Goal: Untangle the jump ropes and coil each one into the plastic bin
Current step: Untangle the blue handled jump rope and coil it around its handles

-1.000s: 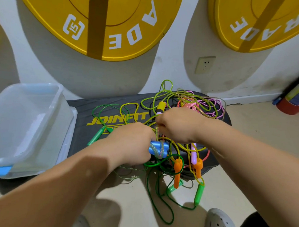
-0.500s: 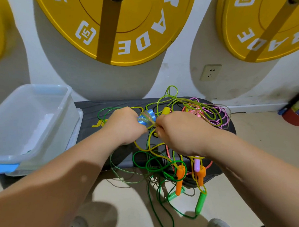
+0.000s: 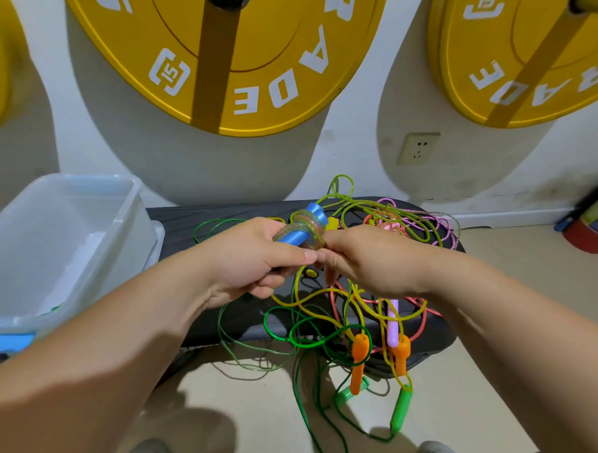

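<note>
Left hand (image 3: 254, 259) closed on blue handle (image 3: 299, 231) wound with clear cord; right hand (image 3: 367, 261) pinching cord beside it. Tangled jump ropes (image 3: 345, 303) at tabletop centre, plastic bin (image 3: 132, 199) at nine o'clock. Likely light, limp, slippery; best gripped by rigid handles.

A single head-worn wide-angle view looks forward and down from close above the black step platform (image 3: 194, 217), both forearms reaching in from the bottom corners; the white wall (image 3: 362, 148) straight ahead fills the upper frame, the floor (image 3: 257, 399) the lower edge
</note>
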